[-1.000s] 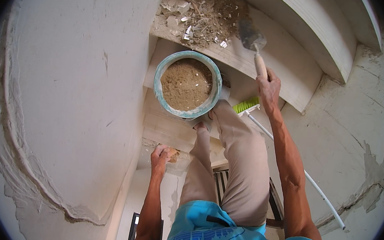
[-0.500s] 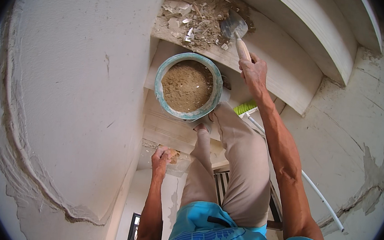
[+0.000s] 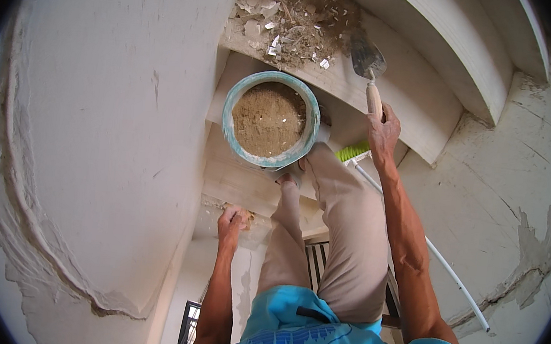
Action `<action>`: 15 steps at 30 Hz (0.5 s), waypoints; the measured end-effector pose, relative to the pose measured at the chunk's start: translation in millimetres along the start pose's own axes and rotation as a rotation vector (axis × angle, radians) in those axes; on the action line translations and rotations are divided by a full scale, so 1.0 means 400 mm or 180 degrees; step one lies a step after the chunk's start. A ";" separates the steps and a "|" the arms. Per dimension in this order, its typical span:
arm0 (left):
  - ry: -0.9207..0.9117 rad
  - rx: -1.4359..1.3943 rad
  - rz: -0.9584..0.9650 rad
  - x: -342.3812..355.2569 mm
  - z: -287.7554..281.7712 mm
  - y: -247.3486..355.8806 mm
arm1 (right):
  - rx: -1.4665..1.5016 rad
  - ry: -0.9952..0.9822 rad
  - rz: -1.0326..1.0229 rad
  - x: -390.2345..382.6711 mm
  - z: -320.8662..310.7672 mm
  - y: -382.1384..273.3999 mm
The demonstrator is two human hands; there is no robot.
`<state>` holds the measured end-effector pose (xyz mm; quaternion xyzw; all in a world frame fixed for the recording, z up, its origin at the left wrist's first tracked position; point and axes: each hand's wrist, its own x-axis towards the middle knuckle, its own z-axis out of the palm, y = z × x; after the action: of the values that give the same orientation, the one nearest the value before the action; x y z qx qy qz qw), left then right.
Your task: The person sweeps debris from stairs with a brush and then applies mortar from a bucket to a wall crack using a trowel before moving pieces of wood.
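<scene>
My right hand (image 3: 384,134) is closed round the wooden handle of a pointed trowel (image 3: 368,57). The metal blade lies over the stair tread (image 3: 417,86), at the right edge of a heap of sandy dirt and pale broken chips (image 3: 295,26). Below that step stands a round bucket with a blue-green rim (image 3: 226,118), holding brown sandy material (image 3: 268,120) with a few white flecks. My left hand (image 3: 232,219) is curled shut at lower left, beside a lower step. A small orange-brown bit shows at its fingers; what they hold is not clear.
Curved stairs (image 3: 457,44) rise at the upper right. A broom with green bristles (image 3: 354,151) and a white pole (image 3: 459,280) leans right of my legs. A pale wall (image 3: 116,125) borders the left. My feet are on the steps close to the bucket.
My right hand has moved right with the trowel, drawing the blade away from the chips toward the bare tread. The left hand stays curled in nearly the same place.
</scene>
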<state>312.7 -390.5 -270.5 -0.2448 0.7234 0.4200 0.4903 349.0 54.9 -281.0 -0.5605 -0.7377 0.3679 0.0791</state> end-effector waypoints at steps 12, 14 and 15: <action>0.0741 0.2175 0.2347 -0.052 0.121 0.247 | 0.0233 -0.0710 -0.0439 -0.140 -0.048 0.021; 0.0645 0.2066 0.2308 -0.048 0.132 0.244 | -0.0333 -0.1033 -0.1064 -0.138 -0.059 -0.007; 0.0583 0.2022 0.2270 -0.040 0.135 0.230 | -0.0836 -0.1184 -0.1390 -0.131 -0.068 -0.042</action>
<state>275.9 -297.0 -231.0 0.1441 0.8948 0.2969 0.3007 369.3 19.2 -235.6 -0.3173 -0.8837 0.3400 -0.0530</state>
